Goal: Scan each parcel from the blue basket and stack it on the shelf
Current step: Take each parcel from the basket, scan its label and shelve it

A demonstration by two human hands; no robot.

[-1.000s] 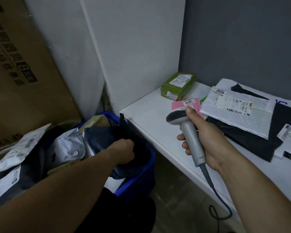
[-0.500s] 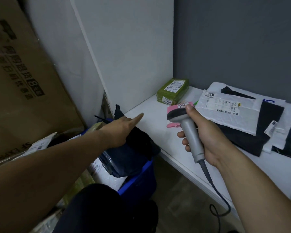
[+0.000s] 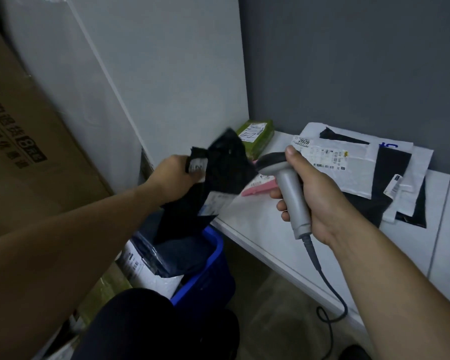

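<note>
My left hand [image 3: 173,178] grips a black plastic parcel [image 3: 225,165] by its upper edge and holds it above the blue basket [image 3: 213,258], beside the shelf's left end. A white label shows on the parcel's lower part. My right hand [image 3: 315,193] grips a grey handheld scanner [image 3: 287,188] whose dark head points left at the parcel. The basket holds several more bagged parcels. On the white shelf [image 3: 268,229] lie a green parcel [image 3: 257,135], a pink parcel [image 3: 260,188], partly hidden, and a pile of white and black mailers [image 3: 353,167].
A large brown cardboard box [image 3: 29,141] leans at the left. A white upright panel [image 3: 172,81] borders the shelf's left side and a grey wall stands behind. The scanner's cable [image 3: 330,297] hangs below the shelf's front edge. My dark-clothed knee [image 3: 146,326] is low in the middle.
My left hand went from reaching into the basket to lifting the black parcel up in front of the scanner. My right hand kept the scanner roughly in place.
</note>
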